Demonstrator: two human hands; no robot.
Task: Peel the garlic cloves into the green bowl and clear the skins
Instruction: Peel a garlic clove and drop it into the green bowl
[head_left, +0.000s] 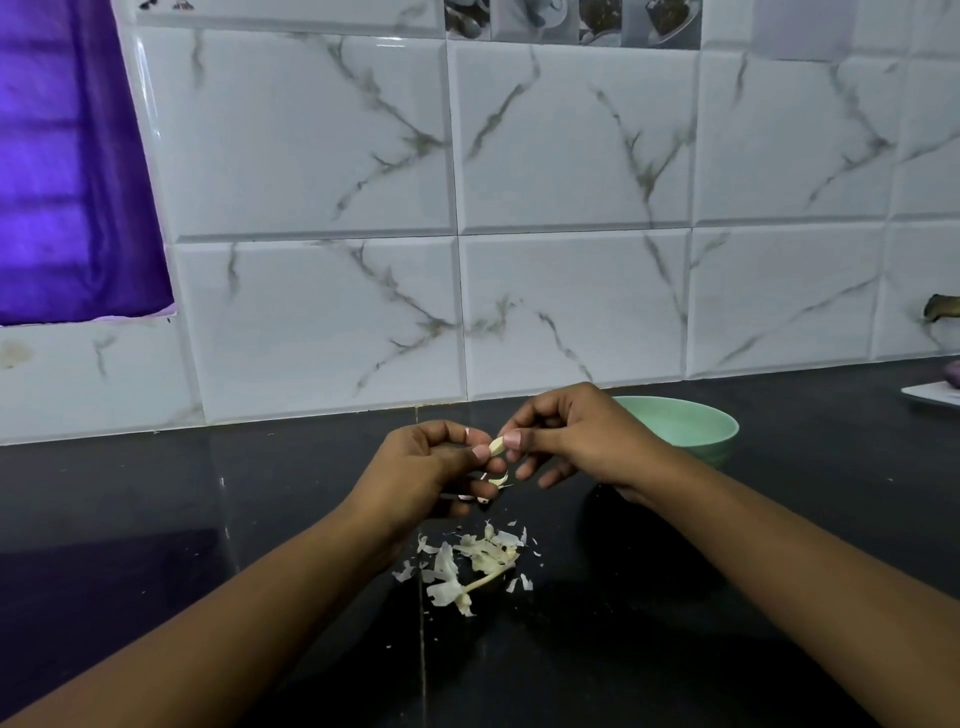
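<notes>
While pinched between left hand (428, 467) and right hand (579, 441), garlic clove (497, 446) aslant, long axis lower-left to upper-right.

bowl (691, 426): is showing a plain, pale mint green
garlic clove (496, 445): is showing creamy white
skins (467, 564): are showing off-white to pale yellow
tabletop (156, 493): is showing glossy black, with one thin pale seam running through it
wall tiles (311, 156): are showing white with grey-brown marble veining
curtain (67, 182): is glowing deep purple
picture tiles (571, 21): are showing grey-toned prints
</notes>
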